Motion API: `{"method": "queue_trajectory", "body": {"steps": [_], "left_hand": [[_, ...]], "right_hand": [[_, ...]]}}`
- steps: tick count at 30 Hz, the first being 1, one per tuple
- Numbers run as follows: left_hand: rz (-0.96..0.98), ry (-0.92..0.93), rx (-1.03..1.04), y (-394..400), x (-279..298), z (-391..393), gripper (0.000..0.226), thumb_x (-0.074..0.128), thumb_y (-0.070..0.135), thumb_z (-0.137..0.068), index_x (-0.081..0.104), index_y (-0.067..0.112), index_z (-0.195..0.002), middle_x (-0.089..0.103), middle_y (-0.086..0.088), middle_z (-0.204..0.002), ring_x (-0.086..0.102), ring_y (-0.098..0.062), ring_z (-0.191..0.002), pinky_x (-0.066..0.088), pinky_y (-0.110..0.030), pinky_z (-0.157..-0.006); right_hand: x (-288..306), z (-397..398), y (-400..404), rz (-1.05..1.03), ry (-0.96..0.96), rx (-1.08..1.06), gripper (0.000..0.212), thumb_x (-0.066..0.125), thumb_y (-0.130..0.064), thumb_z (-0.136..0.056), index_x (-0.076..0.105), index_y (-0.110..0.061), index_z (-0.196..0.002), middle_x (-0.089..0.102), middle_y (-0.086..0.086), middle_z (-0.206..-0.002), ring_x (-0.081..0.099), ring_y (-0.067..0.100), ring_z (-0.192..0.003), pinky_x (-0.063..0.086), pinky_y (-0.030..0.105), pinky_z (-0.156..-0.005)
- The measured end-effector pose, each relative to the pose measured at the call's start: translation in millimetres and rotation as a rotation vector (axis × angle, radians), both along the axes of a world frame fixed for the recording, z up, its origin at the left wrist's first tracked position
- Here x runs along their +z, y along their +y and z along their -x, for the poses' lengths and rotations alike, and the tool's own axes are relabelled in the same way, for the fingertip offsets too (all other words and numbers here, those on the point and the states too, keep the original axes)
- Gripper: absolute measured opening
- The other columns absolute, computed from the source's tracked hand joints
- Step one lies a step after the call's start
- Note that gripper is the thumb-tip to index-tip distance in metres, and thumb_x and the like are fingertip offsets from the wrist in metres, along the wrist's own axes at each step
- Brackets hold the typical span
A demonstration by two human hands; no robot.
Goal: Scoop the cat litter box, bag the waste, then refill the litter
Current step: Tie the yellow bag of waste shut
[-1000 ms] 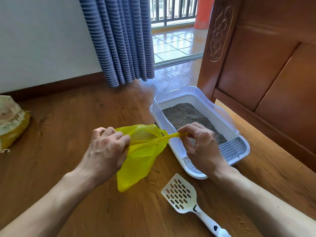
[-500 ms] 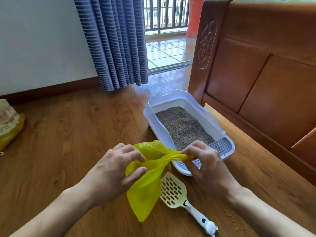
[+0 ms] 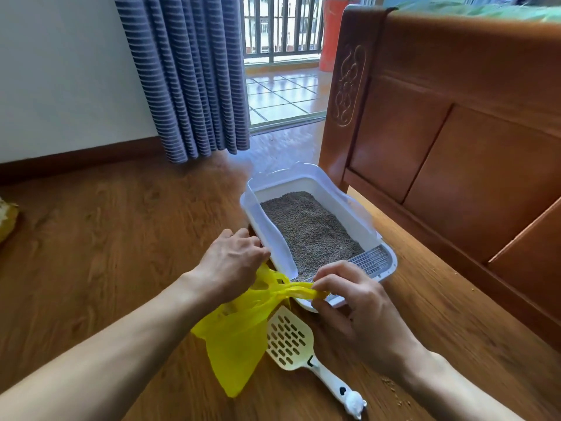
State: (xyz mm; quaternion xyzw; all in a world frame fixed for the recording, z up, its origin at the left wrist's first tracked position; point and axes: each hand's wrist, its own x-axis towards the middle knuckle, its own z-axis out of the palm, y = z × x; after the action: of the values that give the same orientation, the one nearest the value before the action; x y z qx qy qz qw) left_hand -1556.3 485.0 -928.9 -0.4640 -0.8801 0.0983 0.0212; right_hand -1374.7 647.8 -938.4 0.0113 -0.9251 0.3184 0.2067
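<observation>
Fingers of both my left hand (image 3: pixel 232 262) and right hand (image 3: pixel 358 302) pinch the yellow bag's (image 3: pixel 239 335) handles, pulled apart toward nine and three o'clock, probably knotting it.

A striped blue curtain (image 3: pixel 185 77) hangs beside a carved wooden bed frame (image 3: pixel 449 117).

Brightness: bright daylight, evenly lit room.
Source: the open balcony doorway (image 3: pixel 282 56) at the far middle, beyond the blue striped curtain (image 3: pixel 185 80).
Glare: the tiled balcony floor (image 3: pixel 279 95) shines white; a pale sheen lies on the brown wooden floor (image 3: pixel 106 238) near the doorway.
Shadows: soft and short, under the yellow plastic bag (image 3: pixel 239 335) and slotted cream plastic scoop (image 3: pixel 288 341).
Distortion: wide-angle bending; the carved wooden bed frame (image 3: pixel 440 132) leans at the right edge.
Blur: slight smear at the far left edge and on the forearms near the bottom.
</observation>
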Motion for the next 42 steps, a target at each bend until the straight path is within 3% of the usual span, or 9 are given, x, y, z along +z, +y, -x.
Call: {"method": "queue_trajectory", "body": {"steps": [4, 11, 15, 21, 24, 28, 35, 39, 42], "left_hand": [[-0.234, -0.033, 0.018, -12, 1, -3, 0.011, 0.06, 0.025, -0.086, 0.066, 0.028, -0.094, 0.061, 0.008, -0.09, 0.054, -0.019, -0.09, 0.04, -0.033, -0.077], [-0.362, -0.366, 0.053, -66, 35, 2, 0.014, 0.077, 0.022, -0.075, 0.064, 0.026, -0.079, 0.055, 0.012, -0.084, 0.053, -0.008, -0.074, 0.043, -0.023, -0.065], [-0.43, -0.43, 0.181, -98, 66, 7, 0.014, 0.078, 0.028, -0.081, 0.067, 0.024, -0.073, 0.061, 0.007, -0.073, 0.056, -0.006, -0.068, 0.045, -0.023, -0.059], [-0.683, -0.713, 0.284, -137, 97, -1, 0.028, 0.076, 0.045, -0.08, 0.07, 0.019, -0.071, 0.057, 0.002, -0.055, 0.043, -0.004, -0.048, 0.032, -0.018, -0.044], [-0.897, -0.829, 0.304, -150, 106, -10, 0.044, 0.073, 0.057, -0.067, 0.07, 0.015, -0.075, 0.053, 0.002, -0.058, 0.038, -0.014, -0.053, 0.028, -0.023, -0.044], [-1.057, -0.943, 0.378, -155, 101, -25, 0.021, 0.075, 0.028, -0.08, 0.068, 0.011, -0.069, 0.047, 0.0, -0.056, 0.036, -0.008, -0.05, 0.028, -0.015, -0.041], [-1.167, -0.999, 0.451, -157, 84, -34, 0.014, 0.075, 0.027, -0.08, 0.071, 0.014, -0.076, 0.053, -0.003, -0.065, 0.042, -0.014, -0.059, 0.035, -0.023, -0.05], [-1.235, -0.956, 0.401, -147, 81, -33, 0.045, 0.077, 0.05, -0.06, 0.072, 0.011, -0.082, 0.058, 0.002, -0.065, 0.045, -0.005, -0.055, 0.039, -0.014, -0.046], [-1.263, -0.946, 0.392, -140, 82, -31, 0.034, 0.082, 0.041, -0.068, 0.072, 0.011, -0.083, 0.06, 0.003, -0.064, 0.047, -0.006, -0.055, 0.04, -0.014, -0.047]], "right_hand": [[6, -6, 1, 0.123, -0.005, 0.134, 0.004, 0.067, -0.02, -0.088, 0.07, -0.019, -0.09, 0.064, -0.013, -0.096, 0.06, 0.009, -0.074, 0.046, 0.016, -0.064], [14, -5, 2, 0.647, -0.105, 0.028, 0.015, 0.063, -0.011, -0.081, 0.07, -0.02, -0.09, 0.072, 0.003, -0.086, 0.068, 0.017, -0.079, 0.054, 0.032, -0.074], [35, 7, -2, 0.601, -0.087, -0.071, 0.01, 0.073, -0.026, -0.083, 0.073, -0.018, -0.09, 0.071, 0.002, -0.089, 0.069, 0.02, -0.084, 0.056, 0.031, -0.077], [66, 34, -18, 0.322, -0.001, -0.204, 0.024, 0.073, -0.004, -0.081, 0.071, -0.026, -0.087, 0.068, -0.008, -0.082, 0.066, 0.009, -0.073, 0.053, 0.022, -0.069], [84, 36, -28, 0.364, 0.087, -0.117, 0.031, 0.072, 0.001, -0.079, 0.07, -0.025, -0.096, 0.068, -0.006, -0.092, 0.07, 0.012, -0.08, 0.056, 0.026, -0.076], [72, 33, -35, 0.475, -0.046, -0.223, 0.041, 0.082, -0.009, -0.074, 0.069, -0.022, -0.11, 0.073, 0.0, -0.095, 0.073, 0.009, -0.081, 0.06, 0.03, -0.076], [46, 24, -26, 0.768, -0.229, -0.414, 0.012, 0.088, -0.008, -0.067, 0.076, -0.008, -0.069, 0.072, -0.004, -0.093, 0.068, -0.007, -0.071, 0.044, 0.003, -0.058], [44, 25, -23, 0.706, -0.282, -0.453, 0.014, 0.087, -0.007, -0.069, 0.075, -0.013, -0.073, 0.073, 0.006, -0.077, 0.066, 0.008, -0.063, 0.051, 0.019, -0.063], [39, 25, -18, 0.764, -0.281, -0.44, 0.03, 0.076, 0.005, -0.076, 0.065, -0.013, -0.097, 0.07, 0.01, -0.076, 0.07, 0.023, -0.06, 0.059, 0.043, -0.068]]}}
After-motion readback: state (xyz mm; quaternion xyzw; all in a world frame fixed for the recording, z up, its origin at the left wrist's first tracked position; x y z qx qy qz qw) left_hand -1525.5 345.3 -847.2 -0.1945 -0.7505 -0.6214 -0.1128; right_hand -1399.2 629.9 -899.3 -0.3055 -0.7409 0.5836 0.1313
